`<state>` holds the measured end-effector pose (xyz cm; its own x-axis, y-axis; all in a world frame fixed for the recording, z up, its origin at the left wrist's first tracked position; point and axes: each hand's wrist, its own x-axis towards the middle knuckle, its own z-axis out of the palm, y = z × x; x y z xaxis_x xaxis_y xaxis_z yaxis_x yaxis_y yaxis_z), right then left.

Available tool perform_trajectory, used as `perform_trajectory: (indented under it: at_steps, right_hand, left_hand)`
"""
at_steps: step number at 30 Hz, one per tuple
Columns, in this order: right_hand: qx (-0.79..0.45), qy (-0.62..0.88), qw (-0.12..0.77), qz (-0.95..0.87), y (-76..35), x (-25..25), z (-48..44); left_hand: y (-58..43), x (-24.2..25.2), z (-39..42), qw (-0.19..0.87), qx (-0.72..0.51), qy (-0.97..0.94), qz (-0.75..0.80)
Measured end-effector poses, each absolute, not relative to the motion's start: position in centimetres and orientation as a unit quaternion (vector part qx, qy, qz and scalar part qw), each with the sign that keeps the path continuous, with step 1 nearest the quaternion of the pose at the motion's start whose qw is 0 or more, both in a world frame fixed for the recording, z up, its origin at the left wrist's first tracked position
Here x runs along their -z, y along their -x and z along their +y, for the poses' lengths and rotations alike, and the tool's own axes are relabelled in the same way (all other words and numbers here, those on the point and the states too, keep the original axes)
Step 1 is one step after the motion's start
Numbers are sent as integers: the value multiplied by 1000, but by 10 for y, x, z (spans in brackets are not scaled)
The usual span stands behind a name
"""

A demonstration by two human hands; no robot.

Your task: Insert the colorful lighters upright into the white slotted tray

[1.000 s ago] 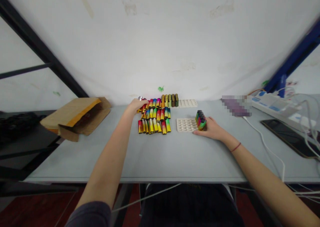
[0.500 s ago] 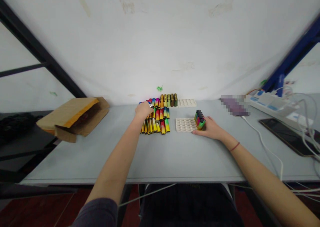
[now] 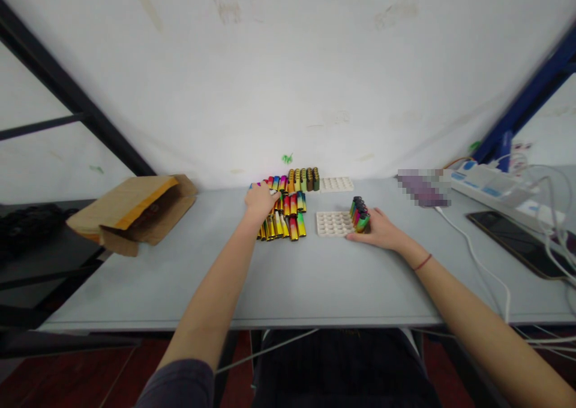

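A heap of shiny metallic coloured tubes [image 3: 279, 225], like lighter cases, lies in rows on the table. My left hand [image 3: 261, 201] reaches over the heap's left side with curled fingers; a whitish end shows by the fingertips, but what they grip is hidden. To the right is a white tray [image 3: 333, 224] with rows of round holes. Several coloured tubes with dark tops [image 3: 359, 213] stand upright in its right end. Around that end my right hand [image 3: 375, 229] is wrapped, thumb at the near corner and fingers behind the tubes.
Against the wall stand gold, green and brown tubes [image 3: 303, 180] beside a second white tray [image 3: 336, 184]. An opened brown cardboard package [image 3: 130, 210] lies at left. At right are a purple phone [image 3: 423, 190], a black phone [image 3: 517, 243], a white power strip [image 3: 499, 192] and cables.
My left hand has shifted slightly to the right over the heap, and the silvery end that stuck out by its fingers shows less. My right hand and the tray have stayed put.
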<state>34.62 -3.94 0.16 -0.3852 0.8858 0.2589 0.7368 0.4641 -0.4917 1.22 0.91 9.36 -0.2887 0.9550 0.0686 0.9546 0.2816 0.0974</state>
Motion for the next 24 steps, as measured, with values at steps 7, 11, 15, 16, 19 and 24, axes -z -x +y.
perform_trajectory:
  at_steps: [7,11,15,16,19,24]
  right_hand:
    - [-158,499,242,-817,-347,-1,-39]
    - [-162,499,241,-817,-346,-3,-39]
    - [-164,500,242,-815,-346,-4,-40]
    - [-162,500,243,-815,-346,-3,-40]
    - [-154,498,248,-817,-347,-2,-39]
    - [-152,500,241,-818,-347,-2,-39]
  left_hand:
    - [-11,-100,8,-8,-51,-601,797]
    - [-13,-94,9,-9,-75,-594,801]
    - [-15,-81,8,-15,-118,-575,809]
    - [-15,-78,8,-13,-131,-571,810]
    - [-17,-71,8,4,-164,-557,814]
    - [-21,-65,7,22,-170,-563,808]
